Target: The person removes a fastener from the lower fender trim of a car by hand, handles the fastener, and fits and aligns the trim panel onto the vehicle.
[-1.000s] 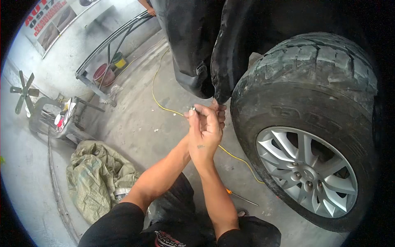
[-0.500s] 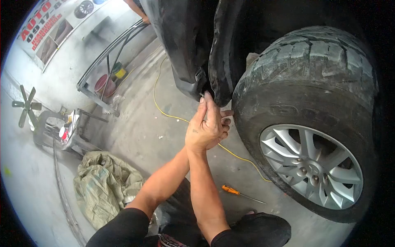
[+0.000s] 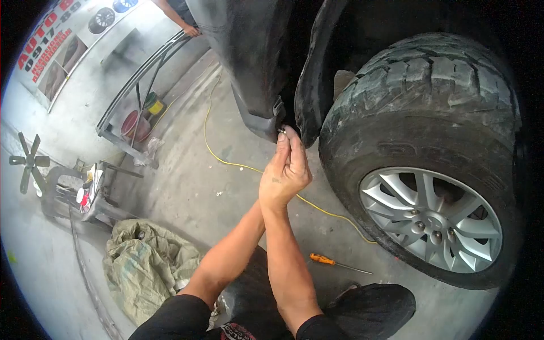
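My right hand point(image 3: 286, 175) reaches up to the lower corner of a dark car body panel point(image 3: 258, 113), at the edge of the wheel arch. Its thumb and forefinger are pinched together against a small shiny bit, too small to name. My left forearm point(image 3: 232, 241) crosses behind my right wrist; the left hand itself is hidden behind the right one. A black wheel arch liner point(image 3: 310, 96) hangs loose just right of the fingertips. Further right stands the large tyre point(image 3: 419, 141) with its silver alloy rim point(image 3: 462, 229).
An orange-handled screwdriver point(image 3: 323, 259) lies on the concrete floor beside my knee. A yellow cord point(image 3: 331, 215) runs across the floor. On the left are a crumpled sack point(image 3: 150, 263), a plastic chair point(image 3: 59, 195), a metal frame point(image 3: 139, 76) and buckets point(image 3: 135, 126). Another person's hand point(image 3: 191, 30) touches the frame.
The view has shifted slightly. Left-hand fingers that showed to the right of my right hand are now hidden behind it. My right hand stays pinched at the panel corner.
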`<state>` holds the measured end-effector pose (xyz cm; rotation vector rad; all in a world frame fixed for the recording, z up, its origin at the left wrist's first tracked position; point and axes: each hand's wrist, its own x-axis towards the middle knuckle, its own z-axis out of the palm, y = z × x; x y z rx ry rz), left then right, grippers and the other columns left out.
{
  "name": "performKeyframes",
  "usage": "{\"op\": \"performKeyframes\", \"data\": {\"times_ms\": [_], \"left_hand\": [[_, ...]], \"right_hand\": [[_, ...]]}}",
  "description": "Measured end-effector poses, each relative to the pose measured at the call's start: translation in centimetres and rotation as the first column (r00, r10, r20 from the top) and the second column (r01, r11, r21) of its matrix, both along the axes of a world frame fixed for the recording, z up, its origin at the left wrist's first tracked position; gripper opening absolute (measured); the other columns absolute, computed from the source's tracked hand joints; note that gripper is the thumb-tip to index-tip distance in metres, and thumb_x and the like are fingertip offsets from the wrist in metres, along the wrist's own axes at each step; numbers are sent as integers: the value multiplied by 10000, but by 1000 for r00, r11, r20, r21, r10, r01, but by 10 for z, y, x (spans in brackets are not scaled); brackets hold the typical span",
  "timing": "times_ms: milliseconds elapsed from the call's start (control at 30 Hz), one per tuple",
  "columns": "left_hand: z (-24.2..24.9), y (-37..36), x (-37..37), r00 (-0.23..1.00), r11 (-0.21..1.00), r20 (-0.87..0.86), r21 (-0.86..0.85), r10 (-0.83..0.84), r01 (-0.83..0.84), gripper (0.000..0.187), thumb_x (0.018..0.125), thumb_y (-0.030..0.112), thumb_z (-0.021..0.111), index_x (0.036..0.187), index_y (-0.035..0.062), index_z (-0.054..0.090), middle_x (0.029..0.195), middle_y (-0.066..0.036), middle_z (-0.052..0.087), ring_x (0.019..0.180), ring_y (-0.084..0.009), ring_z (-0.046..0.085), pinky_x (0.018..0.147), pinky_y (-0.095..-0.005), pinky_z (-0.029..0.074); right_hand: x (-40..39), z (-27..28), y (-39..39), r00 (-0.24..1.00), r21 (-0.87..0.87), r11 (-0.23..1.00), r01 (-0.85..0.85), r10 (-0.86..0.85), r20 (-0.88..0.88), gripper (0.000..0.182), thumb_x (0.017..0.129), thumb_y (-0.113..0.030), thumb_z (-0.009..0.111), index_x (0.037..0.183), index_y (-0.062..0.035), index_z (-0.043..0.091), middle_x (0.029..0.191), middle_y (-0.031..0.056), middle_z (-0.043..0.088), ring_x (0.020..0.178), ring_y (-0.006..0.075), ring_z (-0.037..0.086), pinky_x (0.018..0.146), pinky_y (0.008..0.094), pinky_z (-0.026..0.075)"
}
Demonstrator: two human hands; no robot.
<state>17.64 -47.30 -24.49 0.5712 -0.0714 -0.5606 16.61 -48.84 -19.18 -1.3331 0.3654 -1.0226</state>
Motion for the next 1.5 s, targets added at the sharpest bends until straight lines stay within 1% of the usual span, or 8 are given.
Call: {"op": "performKeyframes", "data": {"times_ms": [333, 700, 800, 900, 1000, 1233, 1367, 1500], "left_hand": [[-24, 34, 26, 749, 704, 461, 311, 475, -638, 320, 1003, 329, 592, 990, 16, 659, 881, -30, 659, 755, -100, 583, 653, -258, 478], [-12, 16, 29, 673, 625, 471, 282, 571, -728, 361, 995, 389, 608, 855, 56, 614, 715, 41, 587, 585, -30, 438, 512, -212, 359], [-14, 22, 31, 724, 706, 458, 251, 516, -663, 379, 1010, 391, 567, 1122, 43, 669, 944, 10, 685, 745, -47, 582, 608, -207, 472], [-5, 18, 23, 714, 686, 498, 283, 493, -671, 395, 1004, 405, 574, 1141, 45, 659, 961, 16, 678, 759, -44, 577, 626, -211, 472], [2, 12, 24, 673, 625, 522, 300, 524, -720, 385, 973, 427, 621, 904, 49, 639, 784, 23, 640, 656, -35, 525, 571, -214, 428], [0, 28, 23, 697, 629, 532, 343, 482, -697, 365, 973, 388, 642, 837, 50, 624, 774, 27, 619, 661, -42, 508, 586, -218, 423], [2, 27, 23, 705, 623, 492, 353, 511, -698, 343, 972, 358, 655, 817, 55, 614, 740, 42, 584, 635, -39, 464, 564, -220, 391], [4, 31, 20, 713, 609, 513, 391, 477, -690, 339, 968, 351, 664, 806, 59, 605, 719, 51, 557, 617, -37, 430, 547, -224, 372]], "right_hand": [[8, -15, -3, 991, -117, 990, 74, -59, 121, 153, 937, -67, 651, 1045, 10, 726, 952, 122, 753, 811, 202, 720, 700, 313, 552], [11, -24, -17, 984, -224, 974, 28, 13, 178, 153, 936, -41, 639, 1057, 14, 715, 1008, 125, 752, 869, 233, 735, 738, 328, 569], [11, -22, -15, 989, -222, 974, 32, 0, 146, 148, 937, -39, 634, 1053, 10, 712, 1009, 125, 752, 870, 237, 736, 738, 329, 570], [10, -22, -10, 995, -235, 971, 35, -11, 101, 149, 943, -30, 618, 1065, 10, 694, 1008, 131, 750, 874, 253, 737, 746, 335, 573], [17, -30, -12, 985, -343, 937, 64, -5, 170, 167, 952, -20, 595, 1111, 22, 627, 1047, 172, 731, 906, 302, 728, 765, 355, 575], [31, -38, -24, 962, -448, 894, -26, 144, 231, 198, 925, -104, 574, 1023, 59, 631, 1020, 277, 666, 904, 477, 639, 802, 503, 497], [29, -39, -23, 966, -486, 873, -32, 152, 210, 199, 962, -47, 515, 1126, 60, 477, 1183, 332, 576, 1084, 482, 589, 927, 491, 474], [24, -35, -18, 982, -360, 932, -38, 102, 161, 210, 934, -68, 539, 1091, 64, 586, 1059, 290, 636, 985, 463, 615, 870, 486, 480]]}}
